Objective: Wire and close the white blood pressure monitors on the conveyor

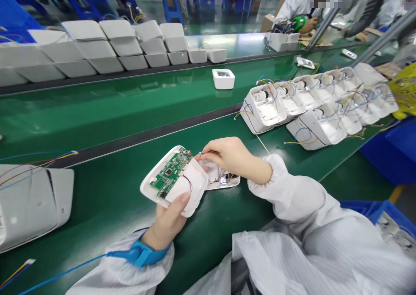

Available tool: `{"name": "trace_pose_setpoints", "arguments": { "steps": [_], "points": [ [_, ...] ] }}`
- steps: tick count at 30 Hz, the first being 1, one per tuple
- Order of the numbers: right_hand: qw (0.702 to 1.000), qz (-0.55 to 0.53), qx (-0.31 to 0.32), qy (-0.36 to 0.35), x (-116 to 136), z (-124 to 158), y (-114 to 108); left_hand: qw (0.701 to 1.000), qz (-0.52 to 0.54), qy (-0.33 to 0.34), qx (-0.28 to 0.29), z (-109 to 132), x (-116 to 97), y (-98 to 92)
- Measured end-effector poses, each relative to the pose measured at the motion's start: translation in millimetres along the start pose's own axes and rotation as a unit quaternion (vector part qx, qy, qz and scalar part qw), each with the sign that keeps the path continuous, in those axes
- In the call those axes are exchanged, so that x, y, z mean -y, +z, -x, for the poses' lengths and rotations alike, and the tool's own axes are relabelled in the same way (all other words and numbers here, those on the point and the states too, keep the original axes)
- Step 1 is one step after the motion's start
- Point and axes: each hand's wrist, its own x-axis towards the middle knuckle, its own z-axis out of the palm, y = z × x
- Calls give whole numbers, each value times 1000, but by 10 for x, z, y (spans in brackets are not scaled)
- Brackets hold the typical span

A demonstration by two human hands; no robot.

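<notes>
My left hand [169,219] grips a white plastic housing [191,186] from below, thumb on its edge; a green circuit board [169,173] sits in its open face. A blue strap [143,254] circles that wrist. My right hand [227,156] is closed in a pinch at the housing's top right corner, on a thin wire end [199,153]. Under the right hand lies a second white housing part [224,180] with small wires, flat on the green bench.
A row of open white housings with coloured wires [312,108] lies at the right. One white unit [223,78] rides the green conveyor [113,100]. Stacked white shells [107,48] line the far side. Another white housing [32,204] lies left. Other people work at top right.
</notes>
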Motion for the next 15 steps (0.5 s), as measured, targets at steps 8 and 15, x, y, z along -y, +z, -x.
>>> {"name": "trace_pose_setpoints", "arguments": {
  "steps": [8,15],
  "points": [
    [999,-39,15,28,52,-9,-15,994,-97,47,-29,98,204,-167],
    [1000,-3,-16,-11,1,23,-1,998,-33,45,25,-13,53,-67]
  ]
}}
